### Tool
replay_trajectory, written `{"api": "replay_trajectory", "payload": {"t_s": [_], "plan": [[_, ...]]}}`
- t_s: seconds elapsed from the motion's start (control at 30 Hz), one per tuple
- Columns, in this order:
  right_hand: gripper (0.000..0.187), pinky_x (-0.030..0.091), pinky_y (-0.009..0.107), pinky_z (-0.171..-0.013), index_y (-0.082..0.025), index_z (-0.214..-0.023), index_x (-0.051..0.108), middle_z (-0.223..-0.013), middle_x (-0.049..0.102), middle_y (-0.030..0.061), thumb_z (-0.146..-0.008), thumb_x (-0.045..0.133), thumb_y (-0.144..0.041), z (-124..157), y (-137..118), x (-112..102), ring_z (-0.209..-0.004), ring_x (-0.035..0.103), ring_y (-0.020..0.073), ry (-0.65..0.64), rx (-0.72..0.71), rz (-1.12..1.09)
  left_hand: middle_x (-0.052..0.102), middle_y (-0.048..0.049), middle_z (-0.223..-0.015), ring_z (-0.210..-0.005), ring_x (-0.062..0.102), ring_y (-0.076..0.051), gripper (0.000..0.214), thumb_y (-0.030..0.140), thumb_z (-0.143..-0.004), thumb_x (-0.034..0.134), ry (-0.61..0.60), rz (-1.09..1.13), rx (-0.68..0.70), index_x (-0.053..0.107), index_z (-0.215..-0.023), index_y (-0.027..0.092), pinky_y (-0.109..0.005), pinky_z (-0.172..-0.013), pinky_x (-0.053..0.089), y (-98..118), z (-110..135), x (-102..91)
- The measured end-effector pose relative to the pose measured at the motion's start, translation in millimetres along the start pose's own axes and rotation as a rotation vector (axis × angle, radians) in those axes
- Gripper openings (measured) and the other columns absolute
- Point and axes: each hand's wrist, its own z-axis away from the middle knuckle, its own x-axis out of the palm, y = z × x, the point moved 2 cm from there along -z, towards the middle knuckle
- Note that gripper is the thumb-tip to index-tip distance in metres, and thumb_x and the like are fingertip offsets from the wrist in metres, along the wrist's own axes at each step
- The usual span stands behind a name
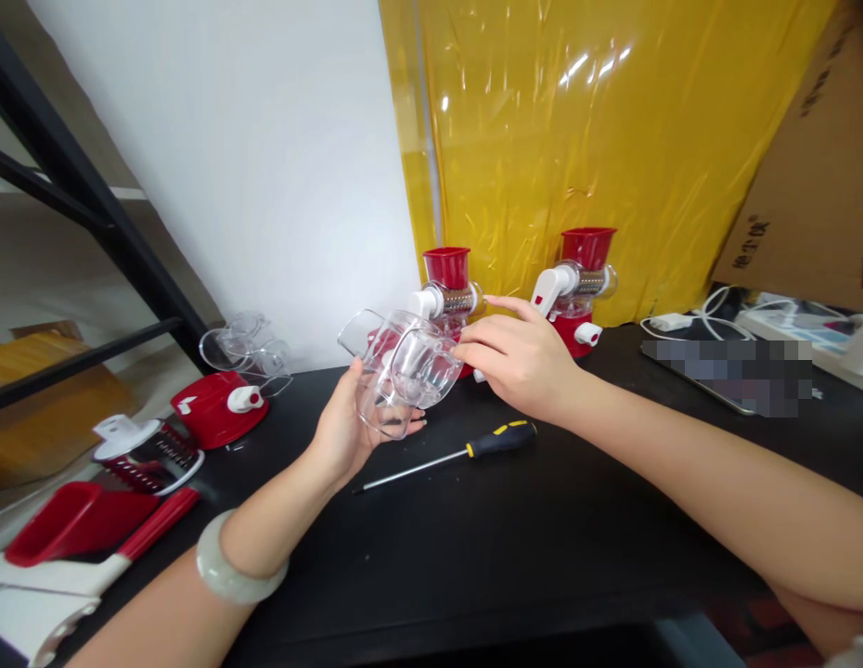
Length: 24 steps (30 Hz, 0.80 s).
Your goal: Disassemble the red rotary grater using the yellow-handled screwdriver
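A clear plastic grater housing [410, 366] is raised over the black table, tilted. My left hand [344, 422] is closed around its lower left side, the thumb in front and fingertips showing beneath. At the housing's right end is my right hand [519, 357], its bent fingers against the rim; the thumb is hidden behind them. Below both hands lies a screwdriver [438, 456] with a black and yellow handle, its shaft pointing left. Behind the hands stands a red and white rotary grater [446, 269], partly covered by the housing and my right hand.
A second rotary grater [588, 250] stands farther right. To the left are a red base [219, 408] with another clear housing [247, 348], a grating drum [149, 455], a red hopper [83, 520] and a white-and-red handled part [70, 584]. A phone [702, 376] lies right, near cables [714, 315].
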Motion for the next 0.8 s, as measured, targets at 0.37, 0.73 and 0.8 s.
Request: {"api": "replay_trajectory", "payload": {"t_s": [0.37, 0.73, 0.8], "plan": [[0.034, 0.047, 0.042, -0.104, -0.023, -0.088, 0.071, -0.087, 0.075, 0.0021, -0.097, 0.042, -0.007, -1.6, -0.3, -1.8, -0.083, 0.066, 0.0160, -0.077, 0.003, -0.067, 0.074, -0.0137, -0.100, -0.071, 0.073, -0.027, 0.054, 0.057, -0.097, 0.039, -0.035, 0.036, 0.041, 0.063, -0.119, 0.015, -0.051, -0.076, 0.062, -0.7, -4.4, -7.7], [0.046, 0.053, 0.046, -0.101, -0.018, -0.137, 0.049, -0.132, 0.064, 0.0188, -0.101, 0.049, -0.046, 13.8, -10.6, 22.9, -0.122, 0.063, 0.0249, -0.061, 0.670, -0.979, 0.066, -0.0052, -0.114, -0.085, 0.071, -0.024, 0.041, 0.055, -0.083, 0.066, 0.104, 0.008, 0.574, 0.053, -0.111, 0.027, -0.043, -0.076, 0.063, -4.8, -7.4, -23.2], [0.059, 0.056, 0.048, -0.095, -0.021, -0.135, 0.049, -0.134, 0.063, 0.0186, -0.100, 0.031, -0.065, 18.3, -21.1, 38.2, -0.118, 0.066, 0.0247, -0.022, 0.974, -1.391, 0.058, -0.0073, -0.132, -0.100, 0.069, -0.026, 0.056, 0.046, -0.074, 0.080, 0.150, -0.021, 0.730, 0.047, -0.117, 0.031, -0.042, -0.083, 0.061, -7.7, -6.4, -31.9]]}}
